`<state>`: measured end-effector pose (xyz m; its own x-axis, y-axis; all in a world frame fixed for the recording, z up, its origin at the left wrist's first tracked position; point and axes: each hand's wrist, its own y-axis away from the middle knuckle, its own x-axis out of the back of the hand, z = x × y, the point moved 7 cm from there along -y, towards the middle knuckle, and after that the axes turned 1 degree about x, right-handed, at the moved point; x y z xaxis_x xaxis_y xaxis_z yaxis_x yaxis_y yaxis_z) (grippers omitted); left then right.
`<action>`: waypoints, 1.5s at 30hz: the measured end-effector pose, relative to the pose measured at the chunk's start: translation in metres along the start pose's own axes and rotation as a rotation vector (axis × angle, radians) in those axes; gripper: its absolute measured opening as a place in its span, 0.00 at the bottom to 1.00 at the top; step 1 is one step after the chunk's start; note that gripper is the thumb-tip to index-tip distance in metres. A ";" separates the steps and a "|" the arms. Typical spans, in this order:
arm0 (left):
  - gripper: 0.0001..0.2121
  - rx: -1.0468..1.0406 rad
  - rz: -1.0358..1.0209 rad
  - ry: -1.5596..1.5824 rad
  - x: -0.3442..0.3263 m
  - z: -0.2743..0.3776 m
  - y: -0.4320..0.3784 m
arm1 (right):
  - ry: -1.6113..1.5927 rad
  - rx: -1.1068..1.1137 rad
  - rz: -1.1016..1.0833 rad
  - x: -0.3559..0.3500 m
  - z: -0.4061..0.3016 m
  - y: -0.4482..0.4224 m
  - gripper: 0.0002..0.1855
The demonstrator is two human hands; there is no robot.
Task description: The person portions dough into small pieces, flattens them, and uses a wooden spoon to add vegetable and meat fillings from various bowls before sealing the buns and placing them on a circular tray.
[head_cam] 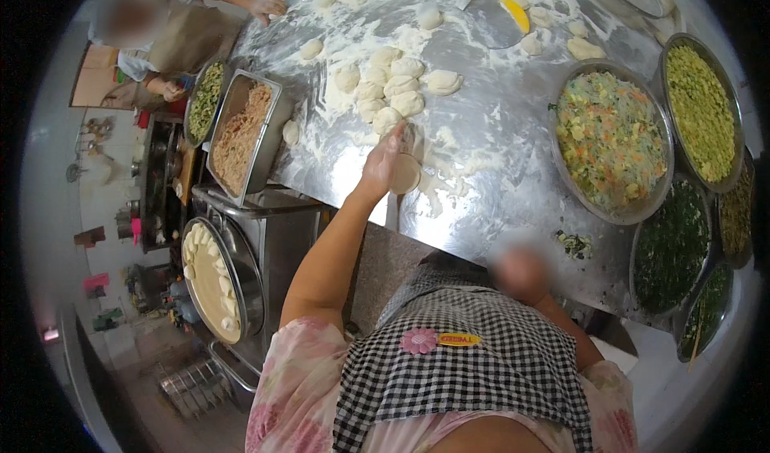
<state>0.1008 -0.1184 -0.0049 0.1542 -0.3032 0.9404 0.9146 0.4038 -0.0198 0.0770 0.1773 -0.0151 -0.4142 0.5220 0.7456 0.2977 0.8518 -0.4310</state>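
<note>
My left hand [382, 163] reaches over the floured steel table [481, 122], its fingers at the near end of a cluster of dough balls [402, 85]. A flat dough round [405, 175] lies beside the palm, partly covered by it. Whether the fingers grip anything is hidden by the angle. My right hand [522, 268] is at the table's front edge, close to my checked apron [469, 369]. Blurring hides its fingers and anything in them. A few chopped green scraps [574, 244] lie on the steel to its right.
On the right stand a bowl of mixed vegetable filling [612, 143], a yellow-green one [701, 113] and dark green ones [672, 245]. To the left are a tray of minced filling [242, 137] and a round pan [207, 284] with pale pieces. A co-worker's hand [268, 10] rests at the far left.
</note>
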 end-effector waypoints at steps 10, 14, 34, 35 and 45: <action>0.23 -0.095 -0.097 0.106 -0.016 -0.003 0.058 | -0.164 -0.288 -0.121 -0.004 0.022 0.009 0.06; 0.19 0.475 0.017 0.262 0.000 -0.037 0.043 | -0.432 -0.595 -0.141 -0.003 0.028 -0.007 0.13; 0.05 -0.572 0.040 0.279 -0.006 0.127 0.049 | -0.166 -0.643 0.017 0.075 -0.044 -0.123 0.12; 0.03 -0.660 0.128 -0.123 -0.004 0.141 0.049 | -0.158 -0.719 0.011 0.089 -0.036 -0.108 0.16; 0.06 -0.125 -0.227 1.016 -0.091 0.143 0.015 | 0.489 -0.777 0.457 0.300 0.090 0.123 0.19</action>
<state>0.0469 0.0382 -0.0421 0.1625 -0.9663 0.1995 0.9846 0.1721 0.0317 -0.0881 0.4422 0.1099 0.2232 0.5663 0.7934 0.8860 0.2215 -0.4073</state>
